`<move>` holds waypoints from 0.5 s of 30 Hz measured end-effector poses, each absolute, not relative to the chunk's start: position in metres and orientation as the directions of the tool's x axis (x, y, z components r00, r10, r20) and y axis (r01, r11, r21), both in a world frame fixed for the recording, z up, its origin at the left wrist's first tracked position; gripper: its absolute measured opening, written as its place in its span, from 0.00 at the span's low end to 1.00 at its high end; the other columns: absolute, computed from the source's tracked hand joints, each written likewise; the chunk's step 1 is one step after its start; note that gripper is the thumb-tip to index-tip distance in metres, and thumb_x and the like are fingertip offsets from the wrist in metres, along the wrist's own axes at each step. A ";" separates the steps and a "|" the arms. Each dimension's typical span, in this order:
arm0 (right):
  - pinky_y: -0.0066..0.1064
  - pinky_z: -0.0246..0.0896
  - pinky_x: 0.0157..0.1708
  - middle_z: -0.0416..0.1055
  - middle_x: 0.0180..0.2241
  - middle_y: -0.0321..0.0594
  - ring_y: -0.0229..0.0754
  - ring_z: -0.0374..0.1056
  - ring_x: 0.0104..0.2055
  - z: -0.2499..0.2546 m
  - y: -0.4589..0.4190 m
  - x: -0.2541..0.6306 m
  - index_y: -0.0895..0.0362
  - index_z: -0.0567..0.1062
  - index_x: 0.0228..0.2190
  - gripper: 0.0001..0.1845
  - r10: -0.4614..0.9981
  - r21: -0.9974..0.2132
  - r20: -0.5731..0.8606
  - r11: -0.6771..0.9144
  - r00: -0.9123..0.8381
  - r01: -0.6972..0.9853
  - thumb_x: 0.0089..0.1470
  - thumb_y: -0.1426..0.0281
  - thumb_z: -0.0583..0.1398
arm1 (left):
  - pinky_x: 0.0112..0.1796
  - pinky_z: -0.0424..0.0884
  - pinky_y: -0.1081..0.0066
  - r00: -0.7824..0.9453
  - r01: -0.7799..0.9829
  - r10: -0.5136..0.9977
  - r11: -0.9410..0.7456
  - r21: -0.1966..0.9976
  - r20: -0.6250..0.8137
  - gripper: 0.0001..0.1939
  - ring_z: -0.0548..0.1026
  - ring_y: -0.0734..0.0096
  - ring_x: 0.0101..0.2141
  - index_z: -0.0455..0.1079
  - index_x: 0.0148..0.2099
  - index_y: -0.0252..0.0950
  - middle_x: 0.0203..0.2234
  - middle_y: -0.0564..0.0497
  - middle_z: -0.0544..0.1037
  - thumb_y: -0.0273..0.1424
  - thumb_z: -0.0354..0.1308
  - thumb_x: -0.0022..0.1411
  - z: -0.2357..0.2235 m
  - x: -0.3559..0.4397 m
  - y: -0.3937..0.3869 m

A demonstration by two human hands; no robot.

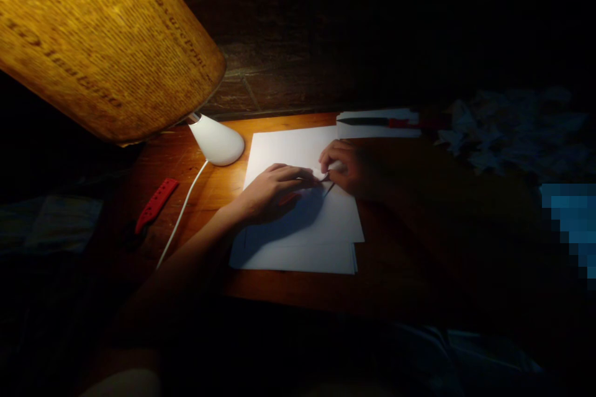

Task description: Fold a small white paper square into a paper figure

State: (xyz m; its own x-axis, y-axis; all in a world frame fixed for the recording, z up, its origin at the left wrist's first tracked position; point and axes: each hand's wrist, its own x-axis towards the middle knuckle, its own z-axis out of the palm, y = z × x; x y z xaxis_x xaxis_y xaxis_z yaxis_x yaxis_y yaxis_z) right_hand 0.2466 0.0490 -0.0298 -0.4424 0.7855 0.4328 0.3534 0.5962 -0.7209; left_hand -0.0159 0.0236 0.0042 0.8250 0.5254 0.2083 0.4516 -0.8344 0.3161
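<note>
In the head view my left hand [277, 191] reaches over the white paper sheets [291, 142], its fingertips closed at a small piece of white paper [320, 174]. The fingers of my right hand [347, 164] are curled and pinch the same small piece from the other side. The piece is partly covered by the fingers, so its exact shape is hard to make out. A thin dark line lies on the sheet just below the right fingertips; whether it is a shadow or an object I cannot tell. The sheets lie stacked and slightly askew on the wooden table [279, 285].
A lamp with a white base [218, 141] and a large yellow-brown printed shade [107, 37] leans over the left side. Its white cord [181, 217] runs past a red-handled tool [157, 205]. Behind are narrow paper sheets [377, 130] under a dark-and-red knife-like tool [372, 122]; crumpled-looking papers [512, 133] lie right.
</note>
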 end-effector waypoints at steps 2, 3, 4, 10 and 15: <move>0.46 0.63 0.49 0.74 0.37 0.41 0.50 0.70 0.45 -0.030 0.049 0.246 0.51 0.72 0.29 0.08 0.789 -0.722 0.425 0.591 -0.444 0.359 0.50 0.77 0.59 | 0.60 0.73 0.54 0.825 0.452 0.527 -0.833 0.319 0.203 0.23 0.79 0.58 0.62 0.74 0.66 0.44 0.61 0.45 0.81 0.23 0.55 0.74 0.004 -0.016 0.024; 0.46 0.64 0.49 0.74 0.37 0.41 0.50 0.70 0.45 -0.030 0.049 0.246 0.51 0.72 0.29 0.08 0.791 -0.722 0.422 0.589 -0.443 0.363 0.51 0.77 0.59 | 0.61 0.73 0.54 0.825 0.454 0.528 -0.831 0.321 0.200 0.23 0.79 0.58 0.62 0.74 0.67 0.44 0.61 0.45 0.81 0.23 0.55 0.74 0.004 -0.016 0.024; 0.46 0.64 0.49 0.74 0.37 0.41 0.50 0.70 0.45 -0.030 0.049 0.246 0.51 0.73 0.29 0.07 0.793 -0.721 0.419 0.587 -0.442 0.368 0.51 0.77 0.60 | 0.61 0.72 0.54 0.825 0.456 0.530 -0.830 0.322 0.198 0.23 0.79 0.59 0.62 0.73 0.67 0.45 0.61 0.45 0.80 0.24 0.56 0.74 0.004 -0.016 0.024; 0.45 0.64 0.48 0.74 0.37 0.41 0.50 0.70 0.45 -0.027 0.048 0.246 0.51 0.73 0.30 0.07 0.797 -0.720 0.411 0.581 -0.443 0.379 0.53 0.76 0.59 | 0.60 0.73 0.53 0.825 0.459 0.533 -0.827 0.325 0.191 0.24 0.79 0.58 0.60 0.73 0.67 0.45 0.61 0.45 0.81 0.24 0.55 0.73 0.005 -0.016 0.023; 0.45 0.64 0.48 0.75 0.37 0.41 0.50 0.70 0.45 -0.024 0.047 0.247 0.51 0.74 0.30 0.06 0.789 -0.704 0.420 0.595 -0.449 0.388 0.51 0.75 0.60 | 0.60 0.73 0.53 0.820 0.469 0.541 -0.822 0.323 0.188 0.24 0.79 0.58 0.60 0.73 0.67 0.45 0.60 0.45 0.81 0.24 0.56 0.74 0.006 -0.015 0.023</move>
State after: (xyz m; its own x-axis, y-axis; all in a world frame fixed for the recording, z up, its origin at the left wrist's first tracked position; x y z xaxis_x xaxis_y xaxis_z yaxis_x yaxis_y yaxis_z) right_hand 0.2467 0.0467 -0.0243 -0.4492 0.7887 0.4197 0.3877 0.5953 -0.7038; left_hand -0.0147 0.0235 0.0059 0.8196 0.5412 0.1878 0.4687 -0.8220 0.3234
